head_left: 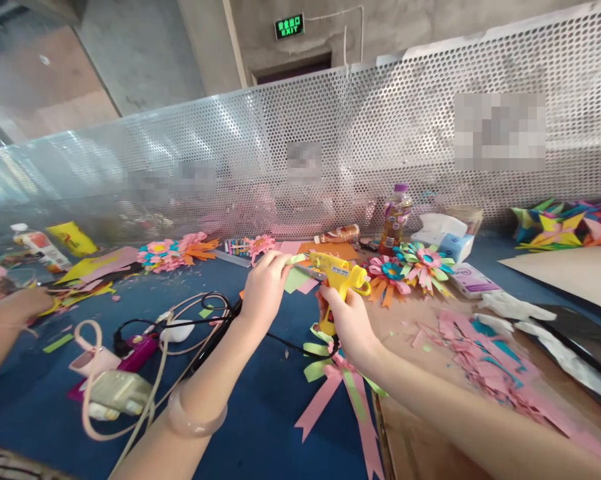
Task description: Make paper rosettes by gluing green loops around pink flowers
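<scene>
My right hand (350, 323) is wrapped round the grip of a yellow hot glue gun (336, 268), whose nozzle points left. Under the barrel shows a grey, blade-like piece (309, 271) that I cannot make out fully. Just left of the nozzle, my left hand (264, 283) pinches a small light green paper strip (297, 259). The nozzle is close to the strip; whether they touch I cannot tell. Below my right hand lies a pink and green paper flower with ribbon tails (320, 403), partly hidden by the hand and the gun.
Finished paper flowers (423, 263) lie beyond the gun, beside a drink bottle (395, 217) and a tissue pack (443, 237). Pink paper scraps (485, 360) cover the right side. Cables and a power strip (135, 353) lie at left, near another person's hand (20, 303). A perforated metal screen (250, 153) stands behind.
</scene>
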Action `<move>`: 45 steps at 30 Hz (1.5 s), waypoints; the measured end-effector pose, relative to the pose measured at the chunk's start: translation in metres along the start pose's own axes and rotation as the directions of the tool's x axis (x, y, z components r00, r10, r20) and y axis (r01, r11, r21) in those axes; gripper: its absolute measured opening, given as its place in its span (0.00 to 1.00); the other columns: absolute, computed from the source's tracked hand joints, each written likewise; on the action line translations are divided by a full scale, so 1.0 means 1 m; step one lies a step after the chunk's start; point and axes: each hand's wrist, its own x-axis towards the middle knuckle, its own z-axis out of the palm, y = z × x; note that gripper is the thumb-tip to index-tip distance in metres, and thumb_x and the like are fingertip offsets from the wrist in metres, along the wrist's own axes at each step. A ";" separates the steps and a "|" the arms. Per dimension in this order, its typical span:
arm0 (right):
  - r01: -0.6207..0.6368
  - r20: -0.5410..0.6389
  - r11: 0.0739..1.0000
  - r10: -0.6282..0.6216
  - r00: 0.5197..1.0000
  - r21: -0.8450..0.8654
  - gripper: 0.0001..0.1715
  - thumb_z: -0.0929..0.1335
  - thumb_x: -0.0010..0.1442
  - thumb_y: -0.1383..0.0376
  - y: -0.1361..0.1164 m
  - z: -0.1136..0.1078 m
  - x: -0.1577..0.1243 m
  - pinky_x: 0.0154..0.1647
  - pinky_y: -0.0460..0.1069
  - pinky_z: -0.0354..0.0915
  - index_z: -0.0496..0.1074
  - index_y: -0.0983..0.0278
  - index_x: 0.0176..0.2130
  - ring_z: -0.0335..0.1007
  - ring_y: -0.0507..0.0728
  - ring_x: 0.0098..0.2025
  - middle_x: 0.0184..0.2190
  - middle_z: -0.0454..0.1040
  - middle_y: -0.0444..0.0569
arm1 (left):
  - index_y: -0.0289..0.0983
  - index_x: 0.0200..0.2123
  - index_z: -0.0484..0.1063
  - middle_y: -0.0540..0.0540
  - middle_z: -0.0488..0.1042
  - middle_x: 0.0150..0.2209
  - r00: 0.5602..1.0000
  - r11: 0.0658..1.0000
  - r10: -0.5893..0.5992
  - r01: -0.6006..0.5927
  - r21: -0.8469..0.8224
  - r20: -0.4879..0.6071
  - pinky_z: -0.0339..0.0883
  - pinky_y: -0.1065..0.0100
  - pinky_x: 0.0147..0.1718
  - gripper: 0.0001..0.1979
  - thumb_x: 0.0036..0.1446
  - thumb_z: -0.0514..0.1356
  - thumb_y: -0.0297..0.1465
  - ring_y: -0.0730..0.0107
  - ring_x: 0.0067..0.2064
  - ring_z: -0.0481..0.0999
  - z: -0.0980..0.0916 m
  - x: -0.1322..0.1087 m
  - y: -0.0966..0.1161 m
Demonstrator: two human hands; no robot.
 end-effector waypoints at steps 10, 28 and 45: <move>-0.017 -0.025 0.999 0.016 1.000 -0.031 0.12 0.65 0.51 0.57 -0.002 0.001 -0.002 0.16 0.44 0.58 0.64 0.63 0.25 0.55 0.49 0.16 0.14 0.58 0.37 | 0.37 0.40 0.73 0.45 0.75 0.39 0.999 1.000 0.015 -0.016 -0.025 -0.037 0.67 0.67 0.43 0.07 0.58 0.57 0.27 0.65 0.41 0.75 -0.001 0.001 0.001; 0.010 -0.024 0.996 -0.012 1.000 -0.088 0.12 0.64 0.52 0.58 0.001 0.001 -0.003 0.16 0.43 0.56 0.61 0.63 0.23 0.54 0.48 0.16 0.14 0.58 0.36 | 0.37 0.38 0.73 0.45 0.75 0.38 0.999 1.000 0.015 -0.015 -0.022 -0.036 0.67 0.67 0.41 0.05 0.58 0.58 0.27 0.65 0.42 0.75 -0.001 0.001 0.002; -0.010 -0.031 0.998 0.008 0.999 -0.066 0.13 0.65 0.51 0.57 -0.001 0.002 -0.002 0.16 0.44 0.57 0.59 0.62 0.23 0.55 0.48 0.15 0.12 0.58 0.36 | 0.37 0.38 0.72 0.45 0.75 0.38 0.999 1.000 0.021 -0.022 -0.016 -0.042 0.67 0.68 0.41 0.05 0.58 0.58 0.28 0.65 0.41 0.75 0.000 0.001 0.002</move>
